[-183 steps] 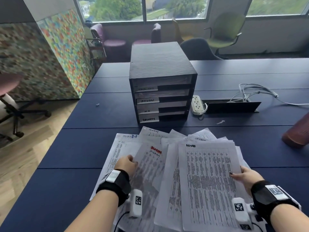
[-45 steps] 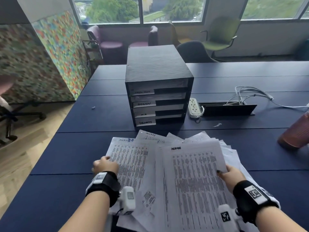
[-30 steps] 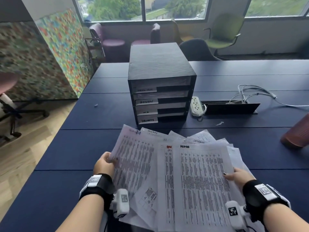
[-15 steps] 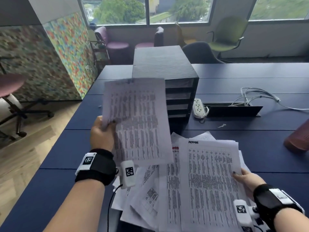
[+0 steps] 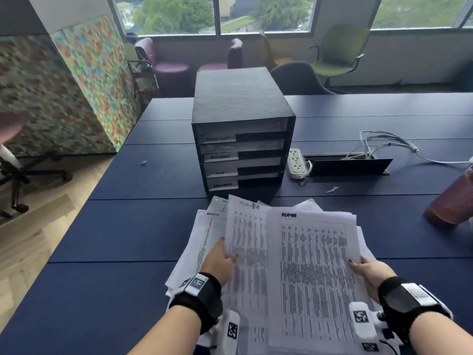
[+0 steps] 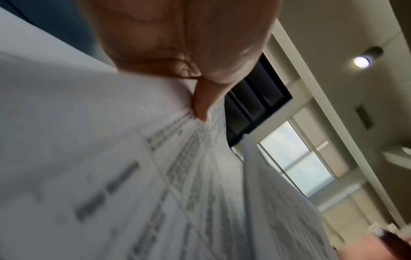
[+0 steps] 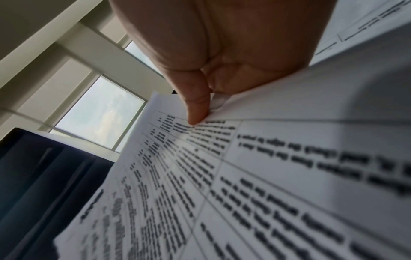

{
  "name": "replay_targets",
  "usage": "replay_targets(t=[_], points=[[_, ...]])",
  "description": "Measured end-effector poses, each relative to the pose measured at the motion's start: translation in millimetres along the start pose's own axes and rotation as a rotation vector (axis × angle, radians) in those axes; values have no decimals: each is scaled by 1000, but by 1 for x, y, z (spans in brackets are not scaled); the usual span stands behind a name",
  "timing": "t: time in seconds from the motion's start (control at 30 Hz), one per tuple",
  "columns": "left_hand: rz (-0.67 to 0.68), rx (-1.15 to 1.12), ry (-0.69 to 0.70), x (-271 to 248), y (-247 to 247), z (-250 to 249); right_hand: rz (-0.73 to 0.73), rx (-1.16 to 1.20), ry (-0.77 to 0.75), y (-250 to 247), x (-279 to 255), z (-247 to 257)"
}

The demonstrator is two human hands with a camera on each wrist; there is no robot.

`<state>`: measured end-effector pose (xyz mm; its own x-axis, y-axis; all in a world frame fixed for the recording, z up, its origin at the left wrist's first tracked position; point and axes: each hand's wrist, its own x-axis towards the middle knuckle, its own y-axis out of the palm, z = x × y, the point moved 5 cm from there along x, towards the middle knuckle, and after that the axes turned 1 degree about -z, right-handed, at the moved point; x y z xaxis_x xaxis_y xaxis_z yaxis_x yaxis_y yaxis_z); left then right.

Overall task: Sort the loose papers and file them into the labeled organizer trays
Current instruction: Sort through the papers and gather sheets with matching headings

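Both bare forearms reach forward, each wrist wrapped in a black band carrying a white camera unit. The left hand pinches the left edge of a white printed paper sheet, thumb on top. The right hand holds the right edge of the white printed "ADMIN" sheet, thumb pressed on its face.

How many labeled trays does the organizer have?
4, stacked in the black organizer: top tray, second tray below it, third tray, bottom tray. Each carries a white label at its left front.
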<state>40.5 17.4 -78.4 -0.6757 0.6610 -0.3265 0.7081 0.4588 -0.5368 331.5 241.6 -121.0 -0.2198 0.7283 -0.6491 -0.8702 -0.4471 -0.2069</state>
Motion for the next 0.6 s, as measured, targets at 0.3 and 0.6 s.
replay_targets(t=[0.3, 0.6], points=[[-7, 256, -7, 15, -1, 10, -106, -682, -64, -1, 25, 7], [-130, 54, -294, 26, -31, 48, -9, -310, -61, -24, 86, -43]])
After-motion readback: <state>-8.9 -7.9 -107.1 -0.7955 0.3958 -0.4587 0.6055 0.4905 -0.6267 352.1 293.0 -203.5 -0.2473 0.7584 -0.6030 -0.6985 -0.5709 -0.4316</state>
